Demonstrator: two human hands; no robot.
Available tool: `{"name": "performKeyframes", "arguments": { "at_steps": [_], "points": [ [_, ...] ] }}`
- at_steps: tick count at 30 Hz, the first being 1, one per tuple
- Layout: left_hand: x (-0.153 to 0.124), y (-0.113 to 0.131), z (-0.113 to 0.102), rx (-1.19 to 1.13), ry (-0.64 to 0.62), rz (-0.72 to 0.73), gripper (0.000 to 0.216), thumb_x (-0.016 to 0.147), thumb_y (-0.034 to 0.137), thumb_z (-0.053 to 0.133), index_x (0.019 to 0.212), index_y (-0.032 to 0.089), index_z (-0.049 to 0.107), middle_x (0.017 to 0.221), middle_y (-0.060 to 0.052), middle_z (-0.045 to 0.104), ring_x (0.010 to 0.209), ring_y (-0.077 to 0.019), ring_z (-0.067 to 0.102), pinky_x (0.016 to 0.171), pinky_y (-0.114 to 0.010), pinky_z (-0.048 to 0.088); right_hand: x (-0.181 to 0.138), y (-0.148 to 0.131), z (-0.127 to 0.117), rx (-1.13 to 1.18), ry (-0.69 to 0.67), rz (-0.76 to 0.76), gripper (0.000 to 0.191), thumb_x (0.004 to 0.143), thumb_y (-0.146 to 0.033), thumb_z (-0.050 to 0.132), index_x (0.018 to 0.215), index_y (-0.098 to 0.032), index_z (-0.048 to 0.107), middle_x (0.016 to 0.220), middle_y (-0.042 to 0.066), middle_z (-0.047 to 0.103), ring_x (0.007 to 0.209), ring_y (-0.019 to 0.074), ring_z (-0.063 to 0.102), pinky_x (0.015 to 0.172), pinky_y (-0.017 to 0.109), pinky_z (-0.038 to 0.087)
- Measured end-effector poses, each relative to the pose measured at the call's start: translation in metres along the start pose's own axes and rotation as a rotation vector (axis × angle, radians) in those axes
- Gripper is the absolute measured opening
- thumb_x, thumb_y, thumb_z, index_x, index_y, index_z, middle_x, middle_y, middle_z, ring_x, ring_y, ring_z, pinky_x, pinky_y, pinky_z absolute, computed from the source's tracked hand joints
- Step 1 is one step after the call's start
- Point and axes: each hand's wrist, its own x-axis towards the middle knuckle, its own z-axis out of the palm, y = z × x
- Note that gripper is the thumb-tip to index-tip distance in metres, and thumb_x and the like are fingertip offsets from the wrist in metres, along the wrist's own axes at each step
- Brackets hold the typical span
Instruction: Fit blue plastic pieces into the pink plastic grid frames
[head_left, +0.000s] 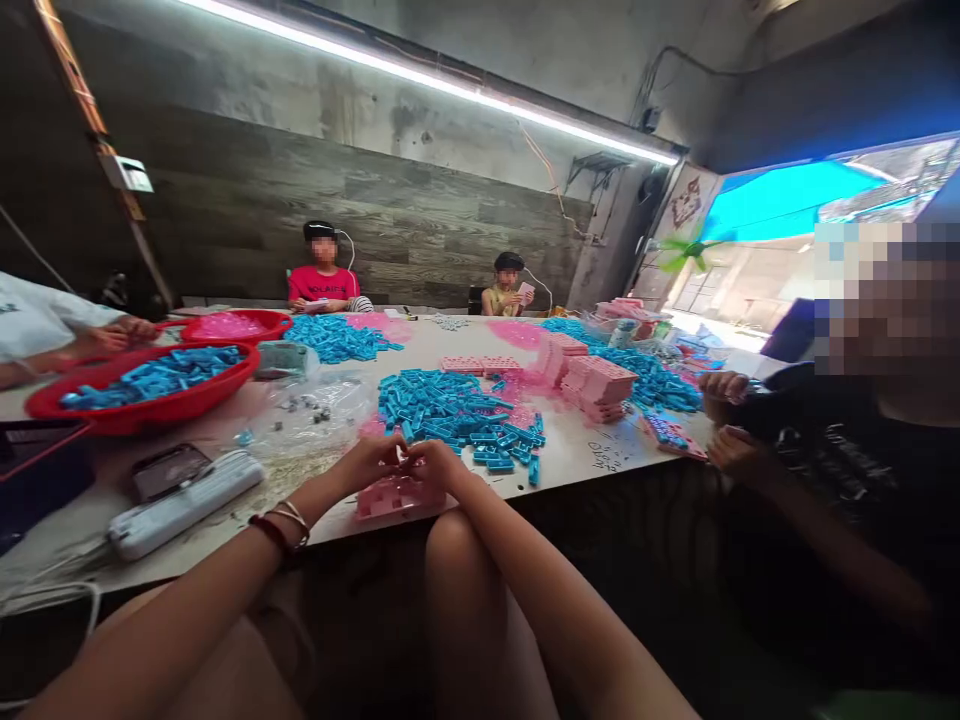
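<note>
My left hand [373, 462] and my right hand [437, 463] meet over a pink plastic tray [386, 497] at the near edge of the table [592, 450]. Both hands have their fingers pinched together on something small that I cannot make out. Bracelets circle my left wrist. A heap of small blue plastic pieces [450, 410] lies just beyond my hands. Stacks of filled pink trays [600, 385] stand further right.
A red basin of blue pieces [142, 385] and another red basin [232, 325] sit at the left, with a phone [166, 470] and a white power strip [184, 505] nearer. One person sits close at my right, a sleeve shows at the left, two people sit across.
</note>
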Motion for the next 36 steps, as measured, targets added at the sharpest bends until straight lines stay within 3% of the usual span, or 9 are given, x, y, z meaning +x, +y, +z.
{"name": "performKeyframes", "arguments": {
  "at_steps": [6,20,26,36],
  "points": [
    [0.000,0.003,0.001,0.041,-0.008,0.047,0.017,0.074,0.016,0.053,0.090,0.018,0.058,0.071,0.001,0.063,0.067,-0.0123,0.059,0.062,-0.021,0.041,0.004,0.006,-0.001,0.008,-0.081,0.006,0.016,0.069,-0.023,0.062,0.082,-0.021,0.071,0.081,0.004,0.068,0.074,0.0156,0.061,0.064,0.021,0.042],
    [-0.004,0.009,0.007,0.051,0.087,-0.111,0.034,0.065,0.007,0.064,0.097,0.013,0.055,0.068,-0.002,0.064,0.062,-0.0133,0.059,0.060,-0.022,0.044,0.010,-0.003,-0.010,0.015,-0.164,-0.077,0.015,0.068,-0.024,0.062,0.072,-0.014,0.073,0.063,0.007,0.066,0.058,0.0125,0.056,0.052,0.021,0.034],
    [-0.007,0.012,0.011,0.039,0.130,-0.132,0.027,0.067,0.010,0.061,0.092,0.015,0.052,0.068,0.001,0.063,0.062,-0.0123,0.059,0.058,-0.021,0.042,0.012,0.007,-0.007,0.035,-0.163,-0.117,0.022,0.068,-0.032,0.064,0.073,-0.013,0.072,0.059,0.005,0.064,0.053,0.0099,0.051,0.048,0.019,0.030],
    [-0.014,0.011,0.018,0.053,0.228,-0.096,0.012,0.070,0.011,0.056,0.080,0.016,0.050,0.069,0.001,0.059,0.065,-0.0134,0.057,0.058,-0.022,0.040,0.010,0.016,0.003,0.055,-0.109,-0.132,0.013,0.068,-0.021,0.063,0.073,-0.013,0.072,0.059,0.003,0.063,0.053,0.0081,0.049,0.049,0.018,0.031]
  ]
}}
